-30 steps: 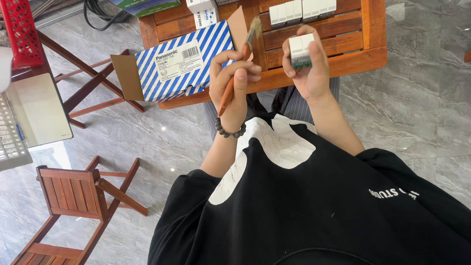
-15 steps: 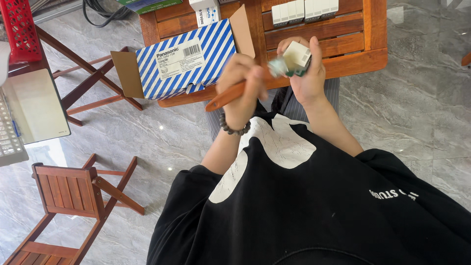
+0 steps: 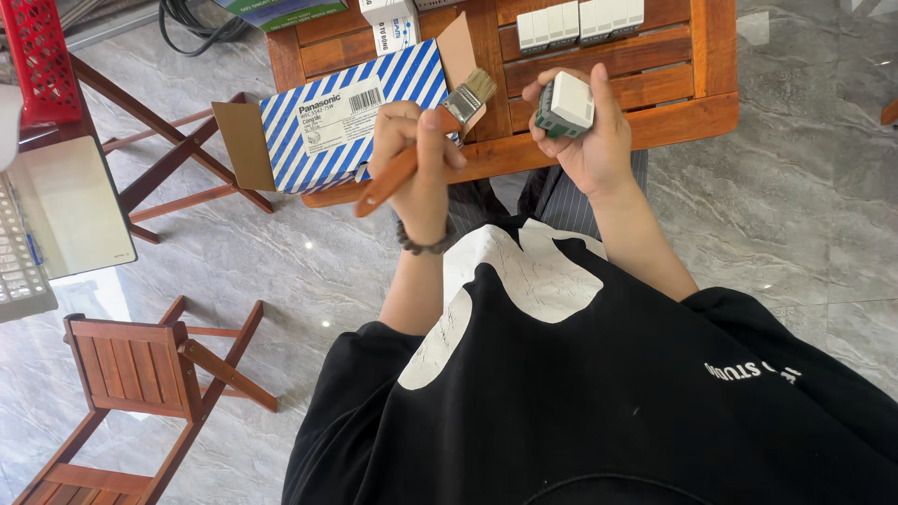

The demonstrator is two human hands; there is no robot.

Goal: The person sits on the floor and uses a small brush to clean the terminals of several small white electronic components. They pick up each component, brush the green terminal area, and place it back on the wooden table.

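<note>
The small white block with a dark green back [image 3: 565, 105], which looks like an electrical switch part, sits in the person's right hand [image 3: 585, 140], raised just above the near edge of the slatted wooden table [image 3: 673, 112]. The fingers [image 3: 599, 98] wrap around it from behind and the side, clamped firmly on it, with its white face turned up and toward the other hand, probably so that face is open to the bristles. The left hand [image 3: 419, 154] is closed tight around the orange-brown handle of a flat paintbrush [image 3: 426, 145], gripping it near the metal band, where a short hold gives finer control; the pale bristles point up and to the right, near the white block but apart from it. A dark beaded bracelet [image 3: 426, 245] circles the left wrist. Just beyond the left hand, a blue-and-white striped cardboard box [image 3: 318, 131] lies on the table's corner with its brown end flaps open; what is inside cannot be seen from here. Farther back on the table, white switch pieces [image 3: 580, 21] stand in a tidy row, and smaller white cartons [image 3: 391, 23] sit beside them. On the marble floor to the left stand a folded wooden chair [image 3: 140, 374] and a red plastic crate [image 3: 37, 56].
</note>
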